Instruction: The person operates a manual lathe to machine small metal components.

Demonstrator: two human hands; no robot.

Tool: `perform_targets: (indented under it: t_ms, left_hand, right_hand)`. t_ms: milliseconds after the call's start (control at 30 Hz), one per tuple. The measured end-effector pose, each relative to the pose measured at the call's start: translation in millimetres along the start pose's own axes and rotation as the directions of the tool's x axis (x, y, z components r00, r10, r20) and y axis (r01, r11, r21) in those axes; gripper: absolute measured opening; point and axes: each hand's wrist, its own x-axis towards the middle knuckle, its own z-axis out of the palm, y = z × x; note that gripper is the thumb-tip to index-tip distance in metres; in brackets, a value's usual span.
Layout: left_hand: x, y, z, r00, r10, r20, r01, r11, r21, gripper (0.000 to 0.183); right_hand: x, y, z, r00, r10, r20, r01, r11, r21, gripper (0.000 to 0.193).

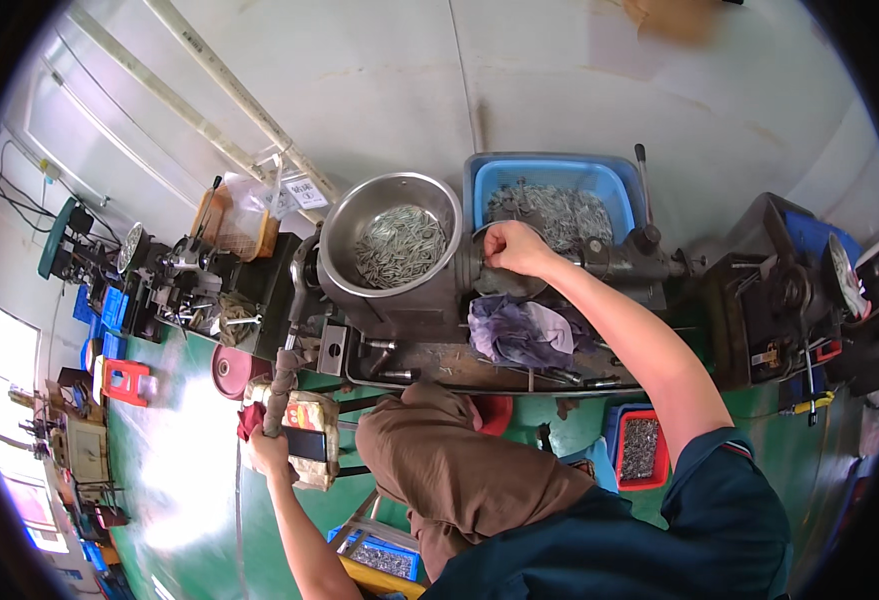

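My right hand (515,249) is closed into a fist at the machine's chuck area, between the steel bowl (344,235) and the blue crate (599,172); what it grips is hidden by the fingers. The bowl holds several small metal parts, and so does the crate. My left hand (267,449) is wrapped around the cloth-bound lower end of a long machine lever (285,372). A purple-grey rag (519,332) lies on the machine bed just below my right hand.
A red tray of metal parts (640,448) sits on the green floor, and a blue bin of parts (384,557) is below me. Machine tools (184,285) line the left, a dark machine (779,290) stands right. A red stool (124,381) stands on the floor.
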Motion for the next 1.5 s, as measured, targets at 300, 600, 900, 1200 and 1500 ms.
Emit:
perform_targets:
  t_ms: [300, 600, 900, 1200, 1500]
  left_hand:
    - [-0.9, 1.8, -5.0, 0.997, -0.038, 0.073, 0.040, 0.999, -0.030, 0.025]
    - [-4.6, 1.2, -0.7, 0.999, -0.039, -0.011, 0.040, 0.999, 0.015, 0.032]
    - [-0.1, -10.0, 7.4, 0.998, -0.031, 0.049, 0.031, 1.000, 0.000, 0.034]
    - [-3.0, -0.5, -1.1, 0.996, -0.033, 0.081, 0.032, 0.999, 0.019, 0.034]
    - [-1.5, -2.4, 0.7, 0.996, -0.048, 0.079, 0.047, 0.999, 0.013, 0.035]
  right_hand:
    - [1.9, 19.0, -118.1, 0.933, 0.167, -0.318, -0.349, 0.628, -0.695, 0.014]
    - [-135.7, 118.8, -202.1, 0.711, -0.129, -0.691, -0.532, 0.543, -0.649, 0.035]
    - [-228.4, 65.1, -175.1, 0.755, -0.128, -0.644, -0.501, 0.521, -0.691, 0.041]
    - [-232.9, 61.8, -170.7, 0.756, -0.051, -0.653, -0.561, 0.465, -0.685, 0.047]
    - [-232.1, 56.9, -166.9, 0.741, -0.010, -0.671, -0.595, 0.454, -0.664, 0.048]
